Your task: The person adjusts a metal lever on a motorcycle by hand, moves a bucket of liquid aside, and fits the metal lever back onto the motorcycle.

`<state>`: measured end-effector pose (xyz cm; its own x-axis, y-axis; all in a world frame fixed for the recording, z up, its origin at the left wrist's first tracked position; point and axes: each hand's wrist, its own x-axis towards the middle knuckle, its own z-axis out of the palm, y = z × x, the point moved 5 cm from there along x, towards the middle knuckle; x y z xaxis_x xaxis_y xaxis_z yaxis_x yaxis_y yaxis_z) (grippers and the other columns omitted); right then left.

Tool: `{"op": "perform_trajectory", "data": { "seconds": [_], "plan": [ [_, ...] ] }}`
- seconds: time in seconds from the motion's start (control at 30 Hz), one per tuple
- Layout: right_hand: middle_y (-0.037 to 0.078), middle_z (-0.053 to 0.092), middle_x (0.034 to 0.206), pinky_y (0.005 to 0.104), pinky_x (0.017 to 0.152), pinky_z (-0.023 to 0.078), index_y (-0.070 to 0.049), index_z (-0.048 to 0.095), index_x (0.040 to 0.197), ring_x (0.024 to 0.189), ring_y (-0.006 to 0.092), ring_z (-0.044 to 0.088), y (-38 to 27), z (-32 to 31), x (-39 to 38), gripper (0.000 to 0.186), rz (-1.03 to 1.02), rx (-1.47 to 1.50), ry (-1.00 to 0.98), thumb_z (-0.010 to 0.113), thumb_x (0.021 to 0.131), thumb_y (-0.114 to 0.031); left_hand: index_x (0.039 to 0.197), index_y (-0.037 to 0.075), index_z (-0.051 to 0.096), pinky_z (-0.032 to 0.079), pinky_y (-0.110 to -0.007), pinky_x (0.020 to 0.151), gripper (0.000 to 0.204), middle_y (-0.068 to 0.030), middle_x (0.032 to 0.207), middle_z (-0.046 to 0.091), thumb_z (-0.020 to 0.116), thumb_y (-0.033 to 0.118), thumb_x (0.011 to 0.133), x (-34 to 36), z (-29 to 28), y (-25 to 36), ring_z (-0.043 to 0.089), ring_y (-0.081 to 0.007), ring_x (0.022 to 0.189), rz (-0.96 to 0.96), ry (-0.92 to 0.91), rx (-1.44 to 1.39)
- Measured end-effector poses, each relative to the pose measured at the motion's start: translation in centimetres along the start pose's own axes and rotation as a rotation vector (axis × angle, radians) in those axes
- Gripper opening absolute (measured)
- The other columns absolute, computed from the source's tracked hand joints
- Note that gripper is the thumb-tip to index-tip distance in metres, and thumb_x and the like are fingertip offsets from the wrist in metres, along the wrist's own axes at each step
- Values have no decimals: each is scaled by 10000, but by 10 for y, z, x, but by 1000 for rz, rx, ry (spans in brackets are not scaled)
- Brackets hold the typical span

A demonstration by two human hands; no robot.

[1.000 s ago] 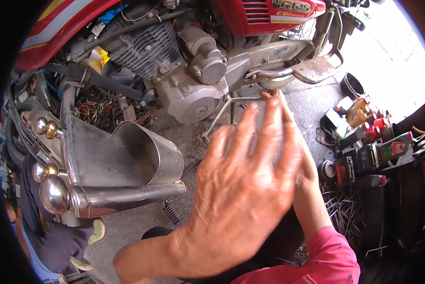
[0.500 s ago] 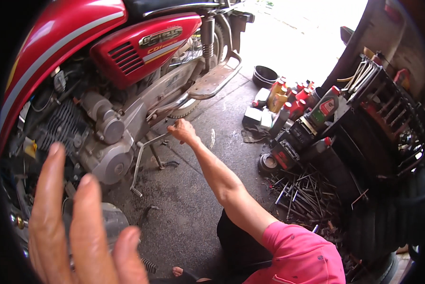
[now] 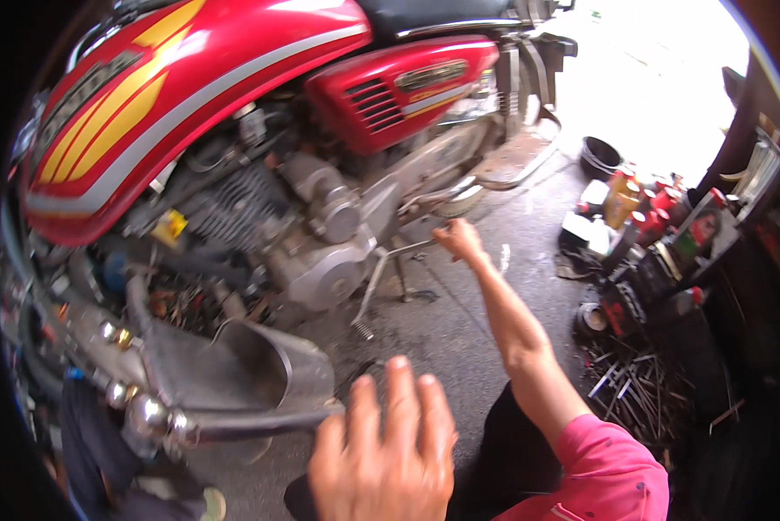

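Note:
A red motorcycle [image 3: 294,43] with yellow and silver stripes stands along the upper left. Low on its engine [image 3: 320,282], a bent metal gear-shift lever [image 3: 368,300] with a rubber-covered end sticks out. My right hand [image 3: 461,240], arm stretched forward from a pink sleeve, is closed round the lever's rear end. Large in the lower middle, my left hand [image 3: 386,464] is back-up with fingers extended and slightly apart, holding nothing. Its fingertips are by the end of the metal crash bar [image 3: 264,424]; whether they touch cannot be told.
A dark leg shield [image 3: 216,373] curves above the crash bar. Right of the motorcycle are a black basin [image 3: 600,156], several bottles [image 3: 624,204] and a heap of metal tools [image 3: 637,382]. Dark trousers [image 3: 99,443], apparently another person's, show at the lower left.
The view has swung left, bringing more of the tank and the crash bar in. My left hand has gone from the left side to the lower middle. The right hand stays at the lever.

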<state>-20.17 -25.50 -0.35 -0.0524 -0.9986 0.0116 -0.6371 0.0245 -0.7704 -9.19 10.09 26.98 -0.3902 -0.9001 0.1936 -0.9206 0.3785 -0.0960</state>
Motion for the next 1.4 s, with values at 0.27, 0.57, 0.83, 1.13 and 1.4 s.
{"op": "perform_trajectory", "data": {
  "seconds": [0.27, 0.57, 0.83, 1.13, 1.4],
  "plan": [
    [208, 621, 730, 364, 421, 514, 60, 606, 905, 544, 281, 625, 3, 18, 19, 426, -120, -10, -45, 609, 761, -340, 1292, 9, 363, 409, -431, 915, 546, -285, 1285, 387, 544, 253, 838, 2, 203, -92, 490, -394, 1094, -279, -293, -526],
    [204, 600, 900, 362, 348, 486, 60, 542, 1074, 631, 303, 614, 55, 22, 58, 554, -164, 45, -109, 561, 789, -416, 1266, -104, 342, 432, -444, 843, 600, -321, 1264, 381, 532, 41, 715, 32, 261, -117, 510, -364, 1028, -399, -46, -156],
    [148, 580, 862, 329, 345, 475, 20, 542, 1031, 613, 257, 590, 65, 31, 77, 529, -150, -21, -114, 532, 814, -463, 1335, -7, 283, 329, -451, 948, 654, -327, 1309, 323, 562, 113, 756, 35, 281, -117, 361, -409, 1215, -501, -53, -160],
    [151, 591, 784, 312, 329, 451, 56, 577, 986, 526, 235, 574, 74, 31, 87, 548, -130, 10, -79, 543, 805, -460, 1158, -41, 507, 301, -478, 961, 439, -295, 1277, 397, 530, 153, 766, 40, 274, -113, 364, -397, 1218, -449, -19, -55],
    [175, 603, 849, 338, 353, 477, 56, 565, 1020, 573, 260, 596, 75, 30, 89, 547, -139, -4, -101, 554, 801, -445, 1005, -49, 605, 333, -441, 923, 323, -226, 1147, 520, 543, 139, 750, 47, 275, -116, 480, -317, 1068, -492, -68, -150]
  ]
}}
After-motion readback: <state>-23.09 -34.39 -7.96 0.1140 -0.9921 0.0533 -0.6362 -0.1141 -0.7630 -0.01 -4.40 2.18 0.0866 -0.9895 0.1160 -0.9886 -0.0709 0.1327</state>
